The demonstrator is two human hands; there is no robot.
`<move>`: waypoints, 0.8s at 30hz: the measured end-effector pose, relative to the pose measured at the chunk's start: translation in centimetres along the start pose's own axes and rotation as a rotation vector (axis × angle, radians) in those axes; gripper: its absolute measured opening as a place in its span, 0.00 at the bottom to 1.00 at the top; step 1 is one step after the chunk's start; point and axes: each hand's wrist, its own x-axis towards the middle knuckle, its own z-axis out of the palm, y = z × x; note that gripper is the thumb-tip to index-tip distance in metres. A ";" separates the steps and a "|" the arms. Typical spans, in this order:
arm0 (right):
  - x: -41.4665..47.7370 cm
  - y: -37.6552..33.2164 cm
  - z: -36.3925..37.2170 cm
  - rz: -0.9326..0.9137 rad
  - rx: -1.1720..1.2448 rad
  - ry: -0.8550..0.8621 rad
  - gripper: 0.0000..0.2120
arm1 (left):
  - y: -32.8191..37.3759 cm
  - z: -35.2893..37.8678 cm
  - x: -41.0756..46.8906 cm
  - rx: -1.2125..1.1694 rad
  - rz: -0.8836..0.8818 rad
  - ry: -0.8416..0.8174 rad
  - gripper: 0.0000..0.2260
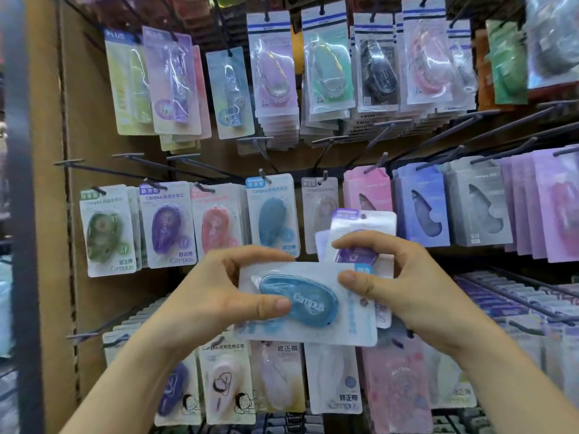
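A blister pack with a blue Campus correction tape [300, 299] lies sideways between both hands in front of a shop display. My left hand [216, 296] grips its left end, thumb on the blue shell. My right hand [404, 286] pinches its right end with the thumb and also holds a purple correction tape pack [357, 245] behind it, fingers curled over that pack's front. The purple pack stands upright, mostly hidden by the blue one and my fingers.
A pegboard wall [94, 145] carries rows of hanging correction tape packs on metal hooks [141, 161]: green, purple, red and blue Campus packs [272, 214] in the middle row, pastel packs above, more below. A dark upright post [22, 214] stands at the left.
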 end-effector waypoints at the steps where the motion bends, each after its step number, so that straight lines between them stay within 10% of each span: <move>1: 0.2 0.5 0.4 0.000 0.067 0.073 0.16 | -0.1 0.2 -0.2 -0.029 0.011 0.053 0.23; 9: 1.5 1.4 2.0 -0.014 0.306 0.389 0.14 | -1.0 0.7 -0.8 -0.169 0.120 0.385 0.25; 15: 1.0 0.7 3.6 -0.020 0.283 0.265 0.14 | -2.3 2.0 0.0 -0.379 0.145 0.579 0.24; 24: 2.1 0.2 4.7 -0.117 0.120 0.331 0.10 | -2.9 2.2 -0.6 0.118 0.201 0.737 0.20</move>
